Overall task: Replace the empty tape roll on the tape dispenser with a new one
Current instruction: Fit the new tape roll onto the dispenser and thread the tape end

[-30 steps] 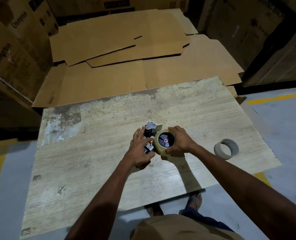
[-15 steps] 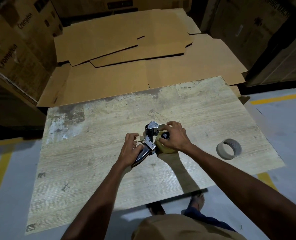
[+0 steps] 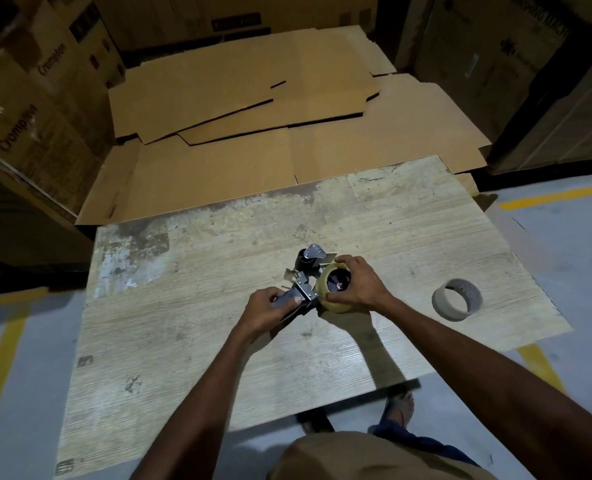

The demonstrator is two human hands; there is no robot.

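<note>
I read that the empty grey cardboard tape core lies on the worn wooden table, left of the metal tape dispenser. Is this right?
Not left: the head view shows the empty grey cardboard tape core lying on the worn wooden table, right of the metal tape dispenser.

Tape dispenser (image 3: 306, 282) on table, new tape roll (image 3: 334, 292) mounted; empty core (image 3: 457, 298) well right.

Worn wooden table (image 3: 190, 341), flattened cardboard (image 3: 239, 98), stacked boxes (image 3: 45, 98), grey floor (image 3: 564, 237).
</note>
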